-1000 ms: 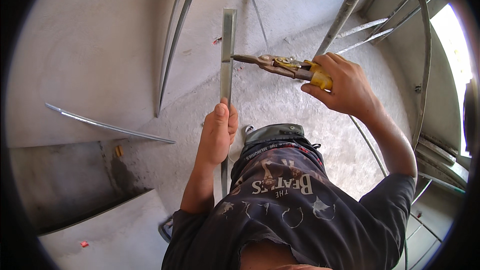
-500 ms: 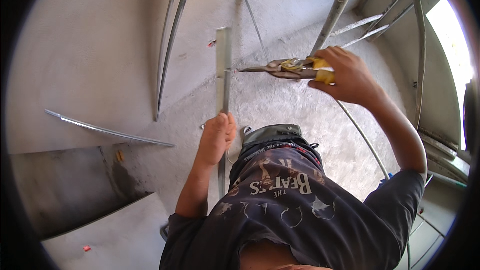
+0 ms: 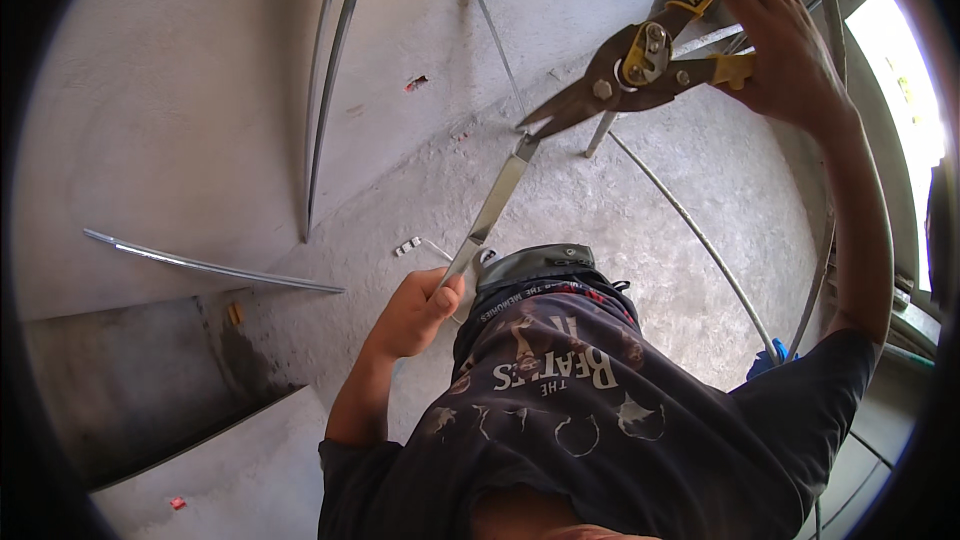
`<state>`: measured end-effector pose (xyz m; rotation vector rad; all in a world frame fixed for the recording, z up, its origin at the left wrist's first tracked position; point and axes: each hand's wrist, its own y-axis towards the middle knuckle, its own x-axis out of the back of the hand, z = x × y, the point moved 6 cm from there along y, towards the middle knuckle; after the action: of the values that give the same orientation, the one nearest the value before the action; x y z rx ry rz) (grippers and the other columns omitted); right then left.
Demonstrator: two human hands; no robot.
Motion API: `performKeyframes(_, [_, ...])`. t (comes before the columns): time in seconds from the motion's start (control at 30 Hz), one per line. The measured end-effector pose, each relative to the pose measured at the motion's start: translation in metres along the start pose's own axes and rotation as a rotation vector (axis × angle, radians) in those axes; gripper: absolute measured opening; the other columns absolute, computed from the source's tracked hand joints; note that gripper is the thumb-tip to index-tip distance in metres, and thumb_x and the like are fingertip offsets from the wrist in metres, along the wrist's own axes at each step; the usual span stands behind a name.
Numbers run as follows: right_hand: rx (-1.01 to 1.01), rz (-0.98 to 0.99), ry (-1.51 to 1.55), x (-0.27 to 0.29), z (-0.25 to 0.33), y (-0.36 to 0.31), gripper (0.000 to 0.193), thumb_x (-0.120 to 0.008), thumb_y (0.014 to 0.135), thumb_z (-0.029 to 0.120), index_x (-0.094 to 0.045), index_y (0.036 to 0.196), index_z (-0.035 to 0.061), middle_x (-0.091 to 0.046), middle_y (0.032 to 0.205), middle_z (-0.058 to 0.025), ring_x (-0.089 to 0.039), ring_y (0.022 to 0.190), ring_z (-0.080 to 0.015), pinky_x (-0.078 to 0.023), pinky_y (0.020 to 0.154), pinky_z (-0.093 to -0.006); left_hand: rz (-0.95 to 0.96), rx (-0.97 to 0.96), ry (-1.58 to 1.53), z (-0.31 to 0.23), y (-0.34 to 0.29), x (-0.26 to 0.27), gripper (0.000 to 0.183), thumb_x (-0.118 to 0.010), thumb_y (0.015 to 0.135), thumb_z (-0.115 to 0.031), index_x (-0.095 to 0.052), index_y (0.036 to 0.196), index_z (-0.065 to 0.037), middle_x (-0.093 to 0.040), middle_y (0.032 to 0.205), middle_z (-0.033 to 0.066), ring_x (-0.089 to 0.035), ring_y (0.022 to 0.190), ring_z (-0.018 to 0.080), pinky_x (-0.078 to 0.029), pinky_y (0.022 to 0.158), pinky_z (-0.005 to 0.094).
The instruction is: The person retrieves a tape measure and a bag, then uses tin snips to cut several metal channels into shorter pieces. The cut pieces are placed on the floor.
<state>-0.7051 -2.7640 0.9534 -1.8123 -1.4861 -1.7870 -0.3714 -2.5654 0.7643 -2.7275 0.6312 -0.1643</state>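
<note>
My left hand point(image 3: 418, 312) is closed around a thin galvanized metal profile point(image 3: 498, 193), which slants up and to the right from my fist. A notch shows in the strip a little above my fingers. My right hand point(image 3: 785, 35) grips tin snips point(image 3: 640, 65) with dark jaws and yellow-and-black handles. The handles are spread, and the jaws are parted at the tips. Those tips meet or overlap the upper end of the profile; whether metal sits between the blades I cannot tell.
Two long metal profiles point(image 3: 340, 80) lean on the wall at left. Another strip point(image 3: 210, 262) lies lower left, and a bent one point(image 3: 497, 30) stands by the wall. A white socket strip point(image 3: 408, 245) is on the floor. Right are a long rod point(image 3: 700, 230) and a blue object point(image 3: 768, 358).
The profile has tilted to the right and sits lower in my left hand. The snips have risen, turned flat to view and opened, their jaws now at the profile's upper end.
</note>
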Motion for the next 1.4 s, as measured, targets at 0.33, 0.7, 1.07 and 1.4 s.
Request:
performKeyframes(0.33, [0.149, 0.096, -0.109, 0.017, -0.011, 0.005, 0.069, -0.089, 0.073, 0.031, -0.059, 0.131, 0.0082, -0.06, 0.124, -0.0121, -0.058, 0.119, -0.0326, -0.048, 0.101, -0.0473, -0.176, -0.004, 0.095, -0.001, 0.011, -0.005, 0.055, -0.06, 0.101, -0.059, -0.055, 0.079, -0.008, -0.042, 0.07, -0.0077, -0.037, 0.068, 0.0047, -0.032, 0.059, 0.0268])
performKeyframes(0.7, [-0.541, -0.122, 0.139, -0.104, 0.102, -0.066, 0.058, -0.084, 0.08, 0.026, -0.054, 0.125, 0.0065, -0.057, 0.115, -0.0117, -0.055, 0.108, -0.0295, -0.04, 0.092, -0.0455, -0.587, -0.192, -0.289, -0.023, 0.088, 0.043, 0.062, -0.04, 0.102, -0.071, -0.036, 0.074, -0.017, -0.029, 0.058, -0.0077, -0.021, 0.047, 0.0033, -0.018, 0.042, 0.0239])
performKeyframes(1.07, [-0.809, 0.191, 0.201, -0.196, 0.079, -0.143, 0.064, -0.078, 0.083, 0.025, -0.05, 0.137, 0.0055, -0.056, 0.127, -0.0162, -0.053, 0.12, -0.0356, -0.035, 0.109, -0.0507, -0.601, -0.429, 0.414, 0.009, 0.152, 0.111, 0.063, -0.073, 0.088, -0.064, -0.048, 0.095, -0.008, -0.046, 0.066, 0.0023, -0.043, 0.063, 0.0111, -0.04, 0.056, 0.0299])
performKeyframes(1.4, [-1.201, 0.885, 0.266, -0.295, 0.145, -0.257, 0.061, -0.081, 0.079, 0.036, -0.058, 0.127, 0.0076, -0.063, 0.121, -0.0154, -0.06, 0.118, -0.0353, -0.044, 0.1, -0.0503, -0.369, -0.226, 0.518, 0.122, 0.316, 0.238, 0.031, -0.057, 0.101, -0.026, -0.058, 0.114, 0.001, -0.071, 0.099, 0.0253, -0.067, 0.098, 0.0478, -0.055, 0.083, 0.0458])
